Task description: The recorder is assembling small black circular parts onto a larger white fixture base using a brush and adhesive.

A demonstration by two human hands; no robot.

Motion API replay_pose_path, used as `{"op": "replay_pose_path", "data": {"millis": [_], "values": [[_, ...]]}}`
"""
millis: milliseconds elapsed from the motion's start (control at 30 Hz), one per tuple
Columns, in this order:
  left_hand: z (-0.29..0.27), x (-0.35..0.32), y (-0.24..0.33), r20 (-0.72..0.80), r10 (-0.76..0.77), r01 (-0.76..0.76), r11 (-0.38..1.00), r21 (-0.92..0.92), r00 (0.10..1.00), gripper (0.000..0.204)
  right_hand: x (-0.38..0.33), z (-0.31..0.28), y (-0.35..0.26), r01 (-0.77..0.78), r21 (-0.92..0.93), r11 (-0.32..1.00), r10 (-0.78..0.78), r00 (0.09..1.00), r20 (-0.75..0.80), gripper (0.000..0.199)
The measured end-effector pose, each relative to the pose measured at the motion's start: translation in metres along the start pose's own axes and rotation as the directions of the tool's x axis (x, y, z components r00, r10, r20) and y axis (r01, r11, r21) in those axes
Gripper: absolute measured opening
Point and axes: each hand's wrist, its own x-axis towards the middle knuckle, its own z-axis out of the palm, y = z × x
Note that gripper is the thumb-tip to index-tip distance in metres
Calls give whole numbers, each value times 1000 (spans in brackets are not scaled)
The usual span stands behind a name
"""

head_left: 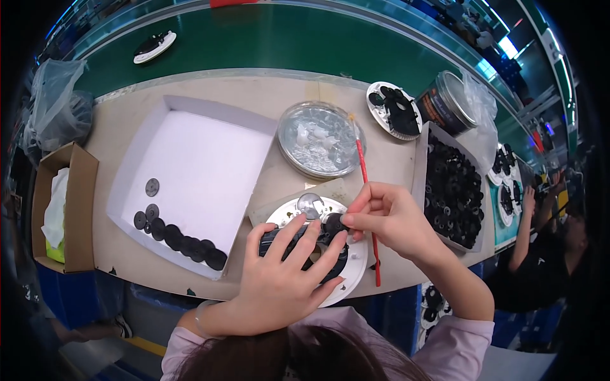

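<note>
Before me on the table lies a round white plastic housing [359, 254] with a black part [330, 270] on it. My left hand [279, 276] rests over it with spread fingers. Between the thumb and fingers of my right hand [387, 219] is a small black gear [335, 223], held at the housing's upper right, near the left fingertips. A clear round disc [311, 206] sits at the housing's far edge. Under the housing lies a flat pale piece [327, 189]. My left fingers hide much of the black part.
A white tray [190, 136] at left carries several dark gears [173, 236]. A round dish of clear grease [318, 141], a red brush [363, 168] and another housing [395, 111] stand farther back. At right is a box of black gears [454, 190]; a co-worker's arm [524, 219] shows beyond.
</note>
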Motion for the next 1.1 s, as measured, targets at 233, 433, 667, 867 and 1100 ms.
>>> {"op": "replay_pose_path", "data": {"millis": [233,433,667,867,1100], "values": [[-6,6,-1,101,21,-21,1000,0,995,51,3,0,-6,-88,11,996,88,996,7,11],[-8,12,0,120,51,-51,999,0,991,47,8,-3,2,-65,-1,998,65,997,30,13],[-8,11,5,102,33,-38,998,52,994,49,5,-4,3,43,-270,962,-33,999,41,16],[-9,12,4,100,39,-43,999,32,994,41,5,-4,8,86,-250,964,-64,993,96,20],[-8,17,5,113,43,-41,999,-26,993,42,10,-8,7,2,-108,994,15,987,161,22]]}}
